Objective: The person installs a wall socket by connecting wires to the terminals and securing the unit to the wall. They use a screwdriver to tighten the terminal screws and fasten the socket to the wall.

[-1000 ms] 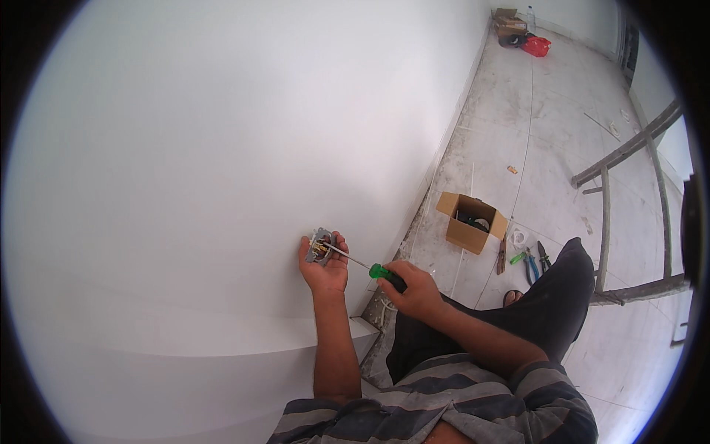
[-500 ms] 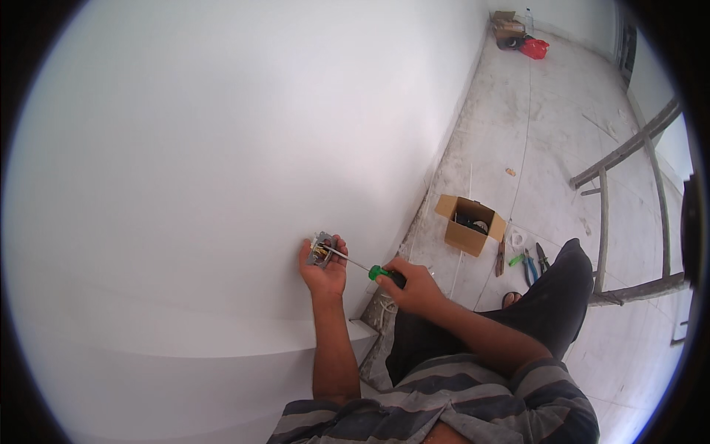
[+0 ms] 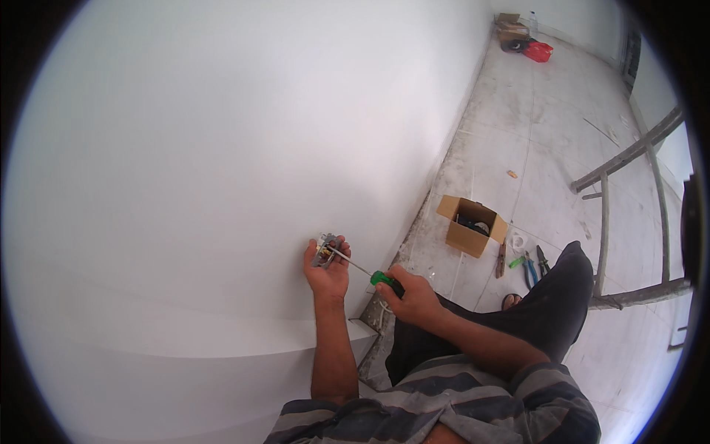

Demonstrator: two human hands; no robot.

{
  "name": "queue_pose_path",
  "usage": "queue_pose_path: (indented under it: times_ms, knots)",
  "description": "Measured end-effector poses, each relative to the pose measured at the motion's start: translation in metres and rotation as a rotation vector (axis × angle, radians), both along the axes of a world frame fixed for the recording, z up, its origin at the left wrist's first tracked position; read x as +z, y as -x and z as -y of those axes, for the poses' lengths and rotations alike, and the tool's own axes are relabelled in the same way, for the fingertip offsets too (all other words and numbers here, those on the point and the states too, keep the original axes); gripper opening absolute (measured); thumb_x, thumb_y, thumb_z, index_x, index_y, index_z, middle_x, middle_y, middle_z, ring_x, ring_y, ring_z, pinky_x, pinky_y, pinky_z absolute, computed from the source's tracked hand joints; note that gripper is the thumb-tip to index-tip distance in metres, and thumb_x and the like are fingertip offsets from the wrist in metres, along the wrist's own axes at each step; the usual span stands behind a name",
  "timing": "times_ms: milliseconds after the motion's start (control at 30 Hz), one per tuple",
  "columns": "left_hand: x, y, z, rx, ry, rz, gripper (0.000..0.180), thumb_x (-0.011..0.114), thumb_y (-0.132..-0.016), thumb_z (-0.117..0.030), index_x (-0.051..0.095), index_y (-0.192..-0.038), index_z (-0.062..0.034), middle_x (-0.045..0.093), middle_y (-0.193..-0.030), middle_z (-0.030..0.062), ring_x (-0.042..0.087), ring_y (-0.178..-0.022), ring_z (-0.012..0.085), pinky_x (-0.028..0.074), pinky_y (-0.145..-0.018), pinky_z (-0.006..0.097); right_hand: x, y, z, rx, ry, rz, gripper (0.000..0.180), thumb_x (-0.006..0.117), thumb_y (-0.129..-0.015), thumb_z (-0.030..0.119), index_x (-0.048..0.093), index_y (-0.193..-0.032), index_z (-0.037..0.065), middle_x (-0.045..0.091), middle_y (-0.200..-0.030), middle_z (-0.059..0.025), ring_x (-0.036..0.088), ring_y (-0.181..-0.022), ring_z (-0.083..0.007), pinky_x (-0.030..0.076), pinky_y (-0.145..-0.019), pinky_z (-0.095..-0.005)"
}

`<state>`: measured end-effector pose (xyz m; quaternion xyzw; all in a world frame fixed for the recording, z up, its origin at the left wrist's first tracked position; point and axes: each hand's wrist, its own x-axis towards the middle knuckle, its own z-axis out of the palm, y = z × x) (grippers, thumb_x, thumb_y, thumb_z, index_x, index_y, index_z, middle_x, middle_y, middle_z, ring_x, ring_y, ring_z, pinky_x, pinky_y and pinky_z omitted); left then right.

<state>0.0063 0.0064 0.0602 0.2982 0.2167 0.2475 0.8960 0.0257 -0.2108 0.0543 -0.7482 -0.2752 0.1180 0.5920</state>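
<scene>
My left hand is closed round an electrical socket insert with a grey metal frame, held close to the white wall. Brass-coloured parts show inside it. In my right hand is a screwdriver with a green and black handle, the fingers wrapped round that handle. Its long metal shaft slants up and left, and the tip reaches the socket insert. Whether the tip sits in a screw is too small to tell.
An open cardboard box with dark things inside stands on the tiled floor. Beside it lie pliers, more hand tools and a white tape roll. A wooden ladder is at the right. A red bag lies far off.
Both hands have shifted very slightly to the right with the socket insert and screwdriver. The right hand has turned a little round the handle. The screwdriver tip stays at the insert.
</scene>
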Motion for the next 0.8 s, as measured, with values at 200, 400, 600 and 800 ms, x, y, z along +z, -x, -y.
queue_pose_path:
  times_ms: [200, 400, 600, 800]
  knots:
    - [-0.001, -0.003, 0.002, 0.001, -0.025, 0.009, 0.045, 0.058, -0.098, -0.043, 0.065, -0.099, 0.0019, 0.068, -0.103, 0.0201, 0.064, -0.093, 0.0323, 0.053, -0.086, 0.040, -0.010, -0.001, -0.001, 0.012, -0.042, -0.117, 0.029, 0.072, -0.095, 0.028, 0.062, -0.104, 0.003, 0.067, -0.080, -0.0152, 0.065, -0.072, -0.0233, 0.051, -0.069, -0.0361]
    - [0.007, -0.002, 0.010, 0.042, -0.023, -0.064, 0.053, 0.056, -0.100, -0.048, 0.064, -0.103, 0.0045, 0.070, -0.104, 0.0208, 0.068, -0.095, 0.0325, 0.056, -0.085, 0.038, -0.009, -0.014, 0.024, 0.079, -0.019, -0.091, 0.032, 0.074, -0.093, 0.029, 0.064, -0.108, 0.002, 0.068, -0.081, -0.0137, 0.065, -0.074, -0.0187, 0.051, -0.070, -0.0345]
    - [0.016, 0.009, 0.025, 0.060, -0.013, -0.055, 0.064, 0.051, -0.100, -0.059, 0.062, -0.121, 0.0001, 0.069, -0.108, 0.0205, 0.068, -0.099, 0.0308, 0.056, -0.089, 0.037, -0.094, -0.023, 0.078, -0.142, 0.024, -0.066, 0.030, 0.074, -0.092, 0.028, 0.067, -0.103, 0.001, 0.070, -0.081, -0.0120, 0.066, -0.074, -0.0180, 0.052, -0.068, -0.0335]
    - [-0.002, 0.007, 0.017, 0.102, -0.050, 0.010, 0.073, 0.054, -0.099, -0.061, 0.055, -0.134, 0.0026, 0.062, -0.125, 0.0267, 0.063, -0.116, 0.0373, 0.055, -0.098, 0.044, -0.223, -0.084, 0.098, -0.308, 0.385, -0.167, 0.034, 0.073, -0.089, 0.030, 0.066, -0.097, -0.002, 0.067, -0.071, -0.0113, 0.064, -0.064, -0.0180, 0.051, -0.059, -0.0366]
